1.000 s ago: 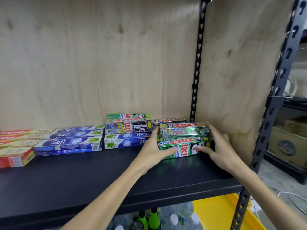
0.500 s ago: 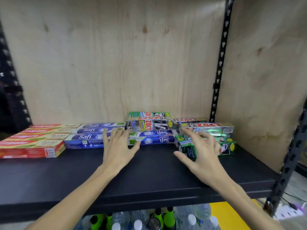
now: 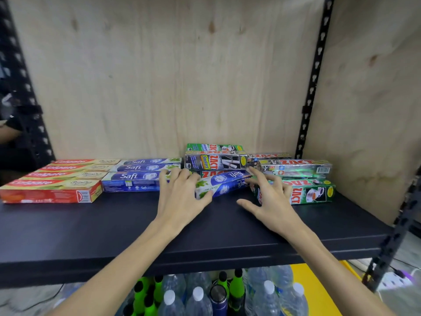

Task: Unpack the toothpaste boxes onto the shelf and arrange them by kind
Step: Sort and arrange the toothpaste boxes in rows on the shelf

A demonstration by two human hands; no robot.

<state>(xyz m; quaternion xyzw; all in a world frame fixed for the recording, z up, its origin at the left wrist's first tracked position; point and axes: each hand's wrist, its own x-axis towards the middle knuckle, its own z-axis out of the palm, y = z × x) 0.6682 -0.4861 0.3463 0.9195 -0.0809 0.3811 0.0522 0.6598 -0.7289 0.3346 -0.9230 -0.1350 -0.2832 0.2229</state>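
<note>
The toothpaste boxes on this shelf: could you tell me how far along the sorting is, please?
Done: red Colgate boxes lined up at left, Safi boxes beside them. In hand: the left hand grips a tilted Safi box among the Zact boxes; the right hand spreads open beside it. Left: move it to the Safi group and tidy the mixed Zact kinds.

Your left hand [image 3: 180, 195] and right hand [image 3: 272, 201] are both bare: no gloves, rings or bracelets show on them. Your wrists carry no watch or band. Both forearms are uncovered along their full visible length, down to the lower edge of the view, and no sleeve or cuff shows there. Your fingernails are short and unpainted.
</note>
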